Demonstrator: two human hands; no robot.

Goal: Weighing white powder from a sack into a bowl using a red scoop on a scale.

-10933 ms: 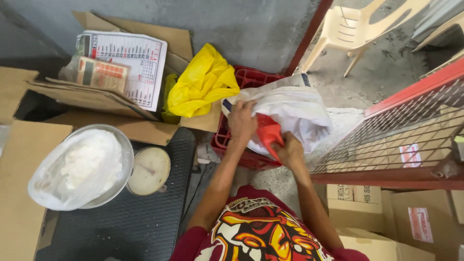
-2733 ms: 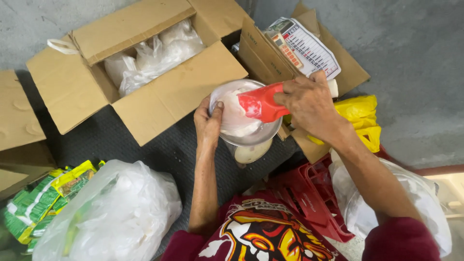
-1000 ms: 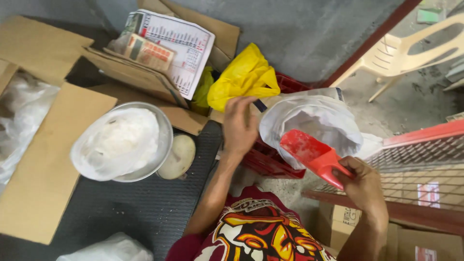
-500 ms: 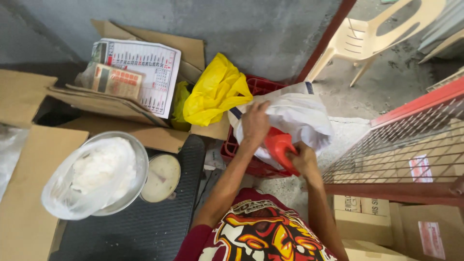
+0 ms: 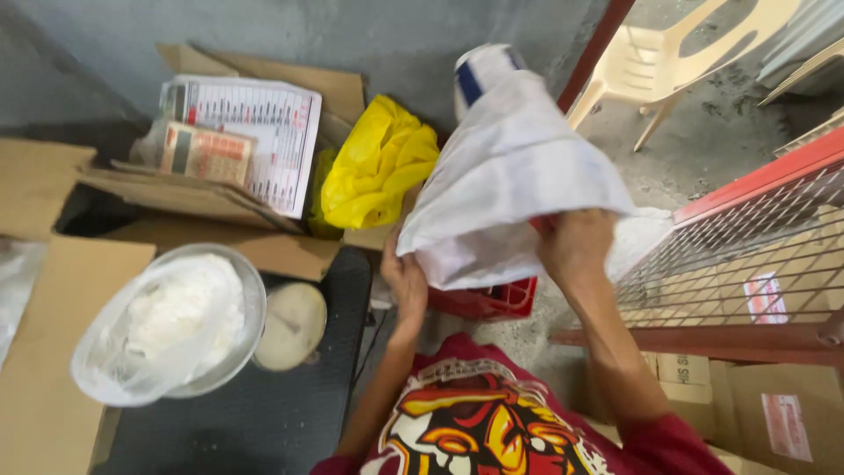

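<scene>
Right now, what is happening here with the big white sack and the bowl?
A person grips a big white sack with both hands: the left hand at its lower edge, the right hand at its right side, above a red crate. To the left, a metal bowl lined with a clear plastic bag of white powder sits on a black mat beside cardboard boxes, untouched.
</scene>
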